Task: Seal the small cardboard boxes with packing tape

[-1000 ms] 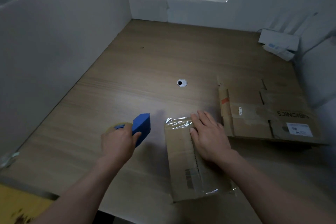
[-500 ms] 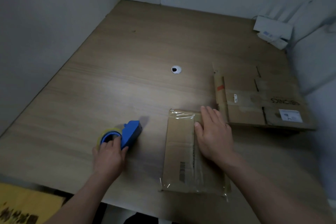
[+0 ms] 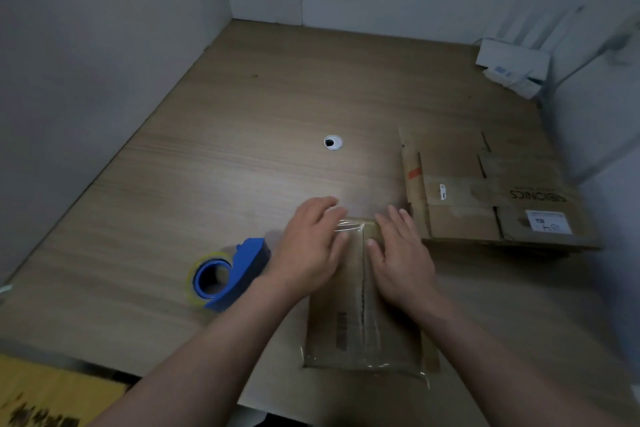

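Wooden desk [image 3: 242,114]: left hand [image 3: 311,248], right hand [image 3: 403,262] flat on small box [image 3: 346,340]; flattened carton [image 3: 460,222] reads "BIONICS".

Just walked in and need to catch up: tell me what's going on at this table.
A person is sealing a small cardboard box with clear tape. The left hand and the right hand lie flat on its far end, one on each side of the taped centre seam, pressing the tape down. The blue tape dispenser lies on the table left of the box, with no hand on it. A flattened cardboard box lies to the right.
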